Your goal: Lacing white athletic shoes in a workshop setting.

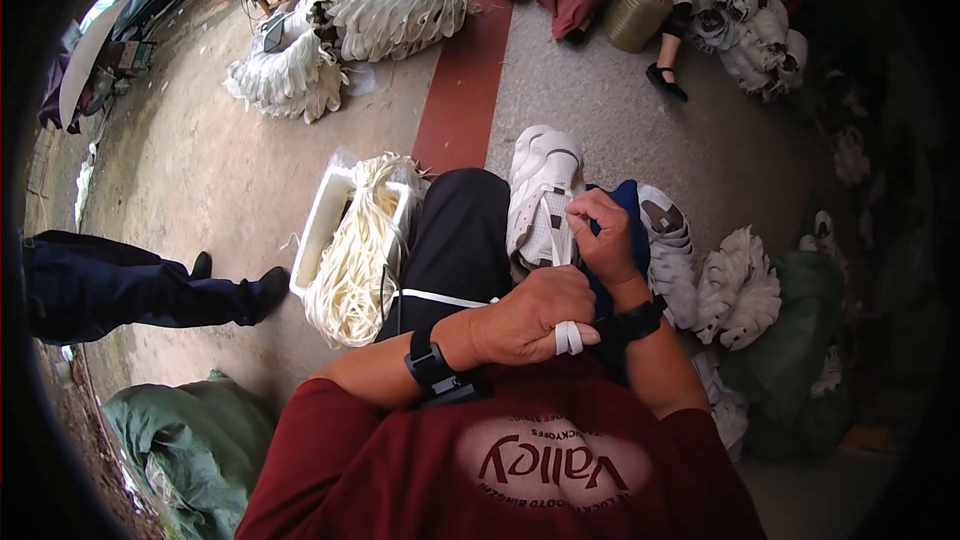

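A white shoe upper (545, 175), seemingly stacked with others, lies over my lap with its toe pointing away from me. A flat white shoelace (557, 230) runs from its eyelets toward my hands. My left hand (535, 315) is closed in a fist, with a loop of lace around a finger. Just beyond it, my right hand (603, 233) is closed in a pinch at the upper's right side, by the lace; its fingertips partly hide what they hold. Both wrists wear black bands. To my left, a white foam box (318, 230) holds a bundle of cream laces (352, 265).
Bundles of white uppers (735, 285) lie to my right, beside a green sack (800, 320). More bundles (400, 10) sit on the floor ahead. Another person's legs (150, 285) reach in from the left. A large jug (637, 12) stands by a seated person. A green sack (190, 440) lies near left.
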Demonstrator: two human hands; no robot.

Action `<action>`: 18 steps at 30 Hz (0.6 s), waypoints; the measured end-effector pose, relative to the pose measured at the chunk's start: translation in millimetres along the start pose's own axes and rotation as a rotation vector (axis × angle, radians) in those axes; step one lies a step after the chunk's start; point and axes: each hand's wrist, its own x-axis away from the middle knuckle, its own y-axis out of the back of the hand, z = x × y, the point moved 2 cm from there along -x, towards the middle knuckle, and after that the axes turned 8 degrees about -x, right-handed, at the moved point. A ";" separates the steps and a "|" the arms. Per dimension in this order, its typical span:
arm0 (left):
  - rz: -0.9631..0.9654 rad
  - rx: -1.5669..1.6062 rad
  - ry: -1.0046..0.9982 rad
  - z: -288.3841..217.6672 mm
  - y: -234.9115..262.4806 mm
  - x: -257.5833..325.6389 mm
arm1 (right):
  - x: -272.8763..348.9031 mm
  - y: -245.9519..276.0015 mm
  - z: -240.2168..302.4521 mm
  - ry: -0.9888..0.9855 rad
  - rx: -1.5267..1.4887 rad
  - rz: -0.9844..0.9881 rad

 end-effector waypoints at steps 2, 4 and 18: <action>0.002 0.065 0.023 0.4 -3.0 -3.3 | -5.0 2.9 -1.3 0.020 -0.063 0.040; -0.008 0.036 0.002 1.0 -2.6 -4.9 | -6.8 12.1 -3.1 -0.080 0.028 -0.006; -0.013 -0.069 -0.019 1.4 18.0 -24.1 | 3.2 -1.5 6.8 0.334 0.160 0.202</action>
